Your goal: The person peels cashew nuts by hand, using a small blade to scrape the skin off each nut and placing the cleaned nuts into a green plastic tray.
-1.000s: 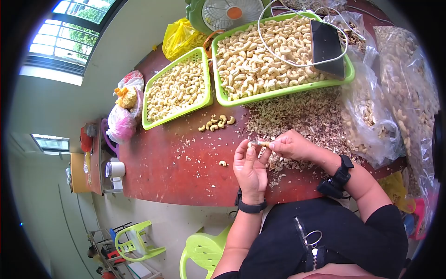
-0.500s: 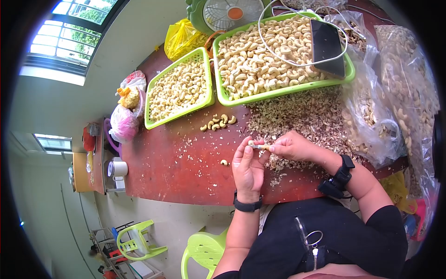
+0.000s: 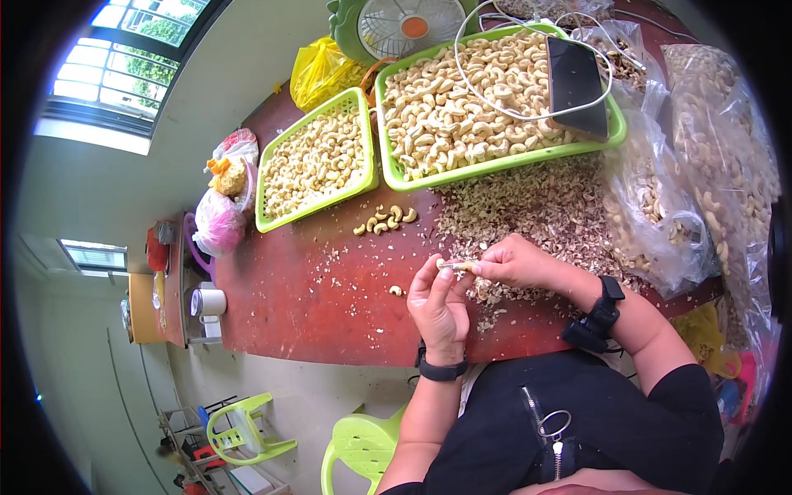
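Note:
Over the red table, my left hand [image 3: 443,313] is closed in a pinch on a pale cashew [image 3: 440,263] at its fingertips. My right hand [image 3: 516,262] grips a small knife [image 3: 466,266] by its light handle, the short blade pointing at the cashew. Whether the blade touches the nut is too small to tell. One loose cashew [image 3: 395,290] lies left of my left hand, and a small group of cashews [image 3: 381,222] sits farther back. Brown skin flakes [image 3: 528,210] are heaped behind and under my right hand.
A large green basket [image 3: 503,165] of cashews carries a phone [image 3: 577,87] and white cable. Beside it stands a smaller green basket [image 3: 322,200] of cashews. A fan [image 3: 412,25] and yellow bag [image 3: 323,74] are behind; plastic bags of cashews [image 3: 718,157] fill the right side.
Both hands stay together with the cashew and knife, shifting only slightly. The left fingers and the cashew have turned a little. The whole view has moved slightly.

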Available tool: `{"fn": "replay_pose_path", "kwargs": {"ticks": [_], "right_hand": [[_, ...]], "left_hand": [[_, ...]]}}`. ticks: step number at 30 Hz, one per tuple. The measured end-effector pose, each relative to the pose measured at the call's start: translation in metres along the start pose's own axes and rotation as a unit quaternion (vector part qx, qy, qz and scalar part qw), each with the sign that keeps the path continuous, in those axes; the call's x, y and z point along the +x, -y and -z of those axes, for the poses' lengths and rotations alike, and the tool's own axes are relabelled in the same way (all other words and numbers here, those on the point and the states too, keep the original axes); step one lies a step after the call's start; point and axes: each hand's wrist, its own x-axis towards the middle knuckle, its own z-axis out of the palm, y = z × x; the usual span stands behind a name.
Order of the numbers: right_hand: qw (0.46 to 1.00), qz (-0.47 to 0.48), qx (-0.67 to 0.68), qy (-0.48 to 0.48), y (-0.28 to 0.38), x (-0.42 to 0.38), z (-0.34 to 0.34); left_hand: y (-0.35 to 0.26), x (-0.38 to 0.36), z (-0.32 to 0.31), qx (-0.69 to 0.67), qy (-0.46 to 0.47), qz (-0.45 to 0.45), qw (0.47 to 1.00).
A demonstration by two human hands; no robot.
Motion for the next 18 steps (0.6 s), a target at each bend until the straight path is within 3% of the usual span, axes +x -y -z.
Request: {"fn": "replay_pose_path", "kwargs": {"ticks": [4,6,18], "right_hand": [[1.000,0.008,-0.009,-0.009,-0.0009,-0.0001,-0.0007],[0.999,-0.030,0.024,-0.017,0.0030,-0.0013,0.0002],[0.999,-0.029,0.011,-0.015,-0.0030,-0.0012,0.0021]], "left_hand": [[0.0065,-0.0020,0.0004,0.000,-0.017,-0.022,1.000],[0.0078,-0.0008,0.0009,-0.007,-0.014,-0.022,1.000],[0.0025,0.0044,0.0020,-0.050,-0.015,0.068,0.996]]}}
